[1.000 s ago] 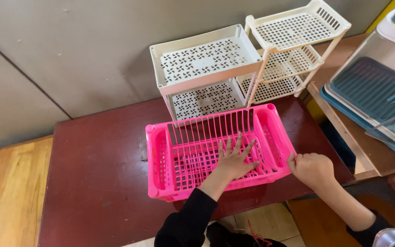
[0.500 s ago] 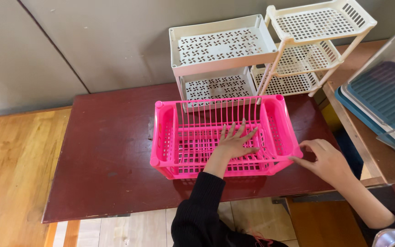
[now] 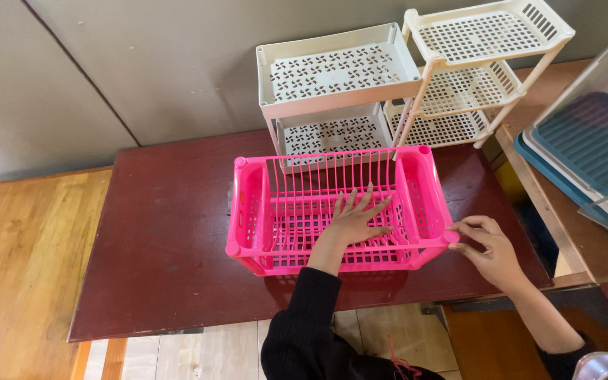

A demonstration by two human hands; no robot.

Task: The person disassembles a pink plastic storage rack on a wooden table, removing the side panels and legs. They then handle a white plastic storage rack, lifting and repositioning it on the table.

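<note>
Pink slotted basket (image 3: pixel 262 211), maroon table (image 3: pixel 156 232)

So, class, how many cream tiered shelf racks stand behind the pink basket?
2: a square rack against the wall directly behind the basket, and a second rack to its right, partly off the table.

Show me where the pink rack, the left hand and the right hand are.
pink rack (image 3: pixel 248 204): head view, on its left end wall.
left hand (image 3: pixel 355 222): head view, on the back of the hand.
right hand (image 3: pixel 490 250): head view, on the back of the hand.
</note>
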